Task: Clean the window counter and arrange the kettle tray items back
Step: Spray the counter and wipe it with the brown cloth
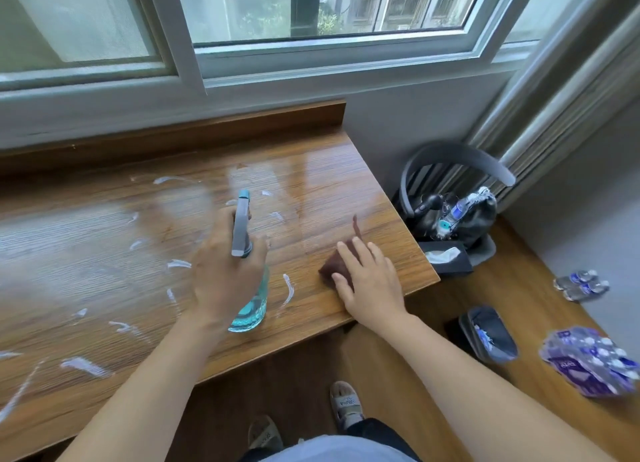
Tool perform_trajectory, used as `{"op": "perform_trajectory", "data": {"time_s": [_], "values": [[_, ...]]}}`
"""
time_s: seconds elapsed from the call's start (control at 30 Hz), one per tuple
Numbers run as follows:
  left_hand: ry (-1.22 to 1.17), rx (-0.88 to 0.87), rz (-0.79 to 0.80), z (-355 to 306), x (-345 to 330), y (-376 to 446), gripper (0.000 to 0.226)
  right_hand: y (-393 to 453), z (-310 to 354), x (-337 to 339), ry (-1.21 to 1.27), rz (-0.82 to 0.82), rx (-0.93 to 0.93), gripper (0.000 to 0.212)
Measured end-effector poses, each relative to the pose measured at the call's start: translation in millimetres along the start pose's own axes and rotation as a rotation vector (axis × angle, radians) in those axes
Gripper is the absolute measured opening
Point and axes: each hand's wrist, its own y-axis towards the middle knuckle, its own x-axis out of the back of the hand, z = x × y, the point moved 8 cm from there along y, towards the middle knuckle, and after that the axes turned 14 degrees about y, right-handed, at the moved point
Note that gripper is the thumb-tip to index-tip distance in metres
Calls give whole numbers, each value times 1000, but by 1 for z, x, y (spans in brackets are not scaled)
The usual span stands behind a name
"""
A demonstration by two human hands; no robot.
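Observation:
The wooden window counter (104,240) fills the left and middle, streaked with white foam marks and a misty wet patch. My left hand (225,271) grips a teal spray bottle (251,309) with a grey trigger head, held over the counter's middle and pointing away from me. My right hand (367,281) lies flat with straight fingers on a dark brown cloth (334,264) near the counter's right front corner. The kettle and tray items (450,212) sit on the floor beside the counter's right end, under a grey curved chair back.
A black tissue box (446,259) stands by the counter's right edge. On the floor to the right are two small water bottles (581,285), a small bin (488,333) and a wrapped pack of bottles (592,364). A curtain (561,98) hangs at the right. My feet are below the counter's front edge.

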Motion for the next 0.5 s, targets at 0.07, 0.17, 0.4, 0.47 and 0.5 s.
{"op": "perform_trajectory", "data": {"time_s": [0.07, 0.17, 0.4, 0.47, 0.5], "values": [[0, -50, 18, -3, -1, -1, 28, -7, -48, 16, -5, -102, -172, 61], [-22, -72, 56, -3, -2, -1, 31, -7, -104, 39, 17, -191, -444, 62], [-25, -69, 71, -3, -1, 4, 33, -4, -38, 17, 13, -238, -479, 62], [-15, -79, 74, -6, -2, 2, 34, -13, 6, -5, -4, -110, -210, 65], [-16, -66, 77, -5, -2, 2, 34, -20, 24, -14, -11, -33, -79, 65]]}}
